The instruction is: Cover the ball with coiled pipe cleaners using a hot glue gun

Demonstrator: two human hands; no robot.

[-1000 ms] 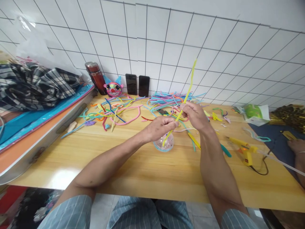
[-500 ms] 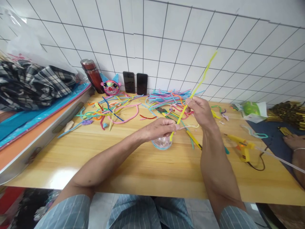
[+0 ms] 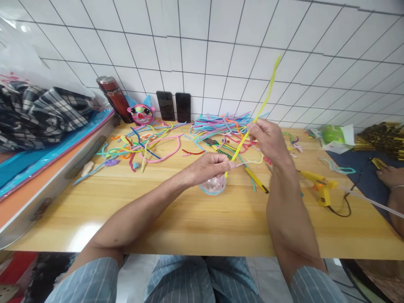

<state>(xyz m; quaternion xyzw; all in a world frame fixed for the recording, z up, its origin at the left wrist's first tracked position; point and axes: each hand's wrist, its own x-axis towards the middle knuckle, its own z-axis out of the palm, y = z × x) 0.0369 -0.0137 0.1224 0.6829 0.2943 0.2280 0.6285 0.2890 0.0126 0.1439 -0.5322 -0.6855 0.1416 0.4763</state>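
Observation:
A yellow pipe cleaner (image 3: pixel 241 143) runs slantwise between my two hands, its free end rising past the right one. My left hand (image 3: pixel 212 167) pinches it near the lower end, and my right hand (image 3: pixel 265 136) grips it higher up. A pale pipe cleaner (image 3: pixel 252 162) also sticks out from the left fingers. Just beneath the left hand sits a small clear plastic cup or bowl (image 3: pixel 213 187) with a light blue rim, partly hidden by that hand. Pliers with yellow and green handles (image 3: pixel 221 149) lie behind.
Loose coloured pipe cleaners (image 3: pixel 221 124) lie along the wall. A yellow glue gun (image 3: pixel 320 187) with its cord is at the right. Two phones (image 3: pixel 166 106), a red flask (image 3: pixel 113 99) and a decorated animal face (image 3: pixel 141 113) stand at the back. Another person's hand (image 3: pixel 391 174) is far right.
The camera view has shifted slightly. Both hands keep their hold on the yellow pipe cleaner, whose free upper end now points more steeply upward.

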